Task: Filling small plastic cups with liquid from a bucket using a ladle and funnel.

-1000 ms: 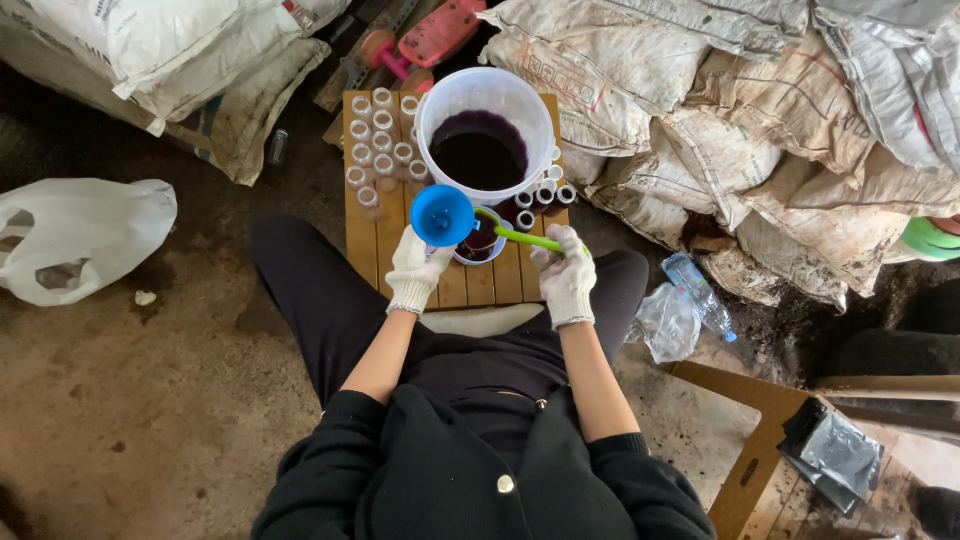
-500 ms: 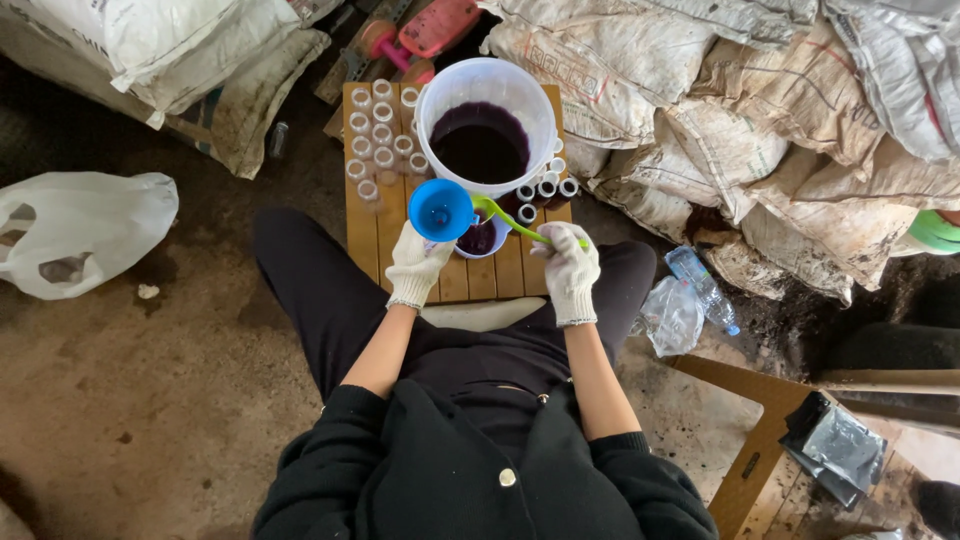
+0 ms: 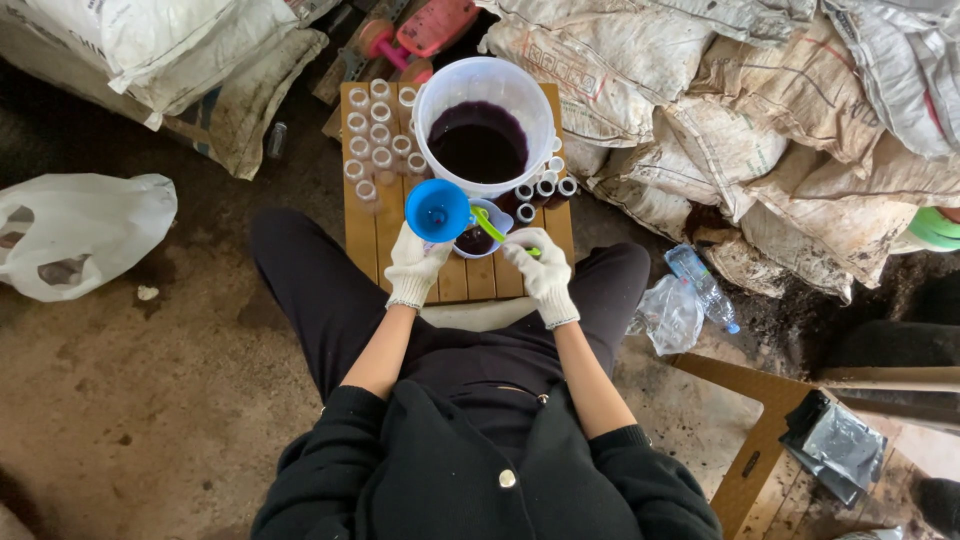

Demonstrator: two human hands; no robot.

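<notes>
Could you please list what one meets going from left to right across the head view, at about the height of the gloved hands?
White plastic bag → left hand → blue funnel → right hand → clear plastic bottle.

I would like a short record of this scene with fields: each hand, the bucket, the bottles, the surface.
left hand: gloved, holds bottle under blue funnel
right hand: gloved, grips green ladle over small cup
bucket: white, dark purple liquid inside
bottles: small, clear, open, upright in rows left of bucket
surface: low wooden slat table
</notes>
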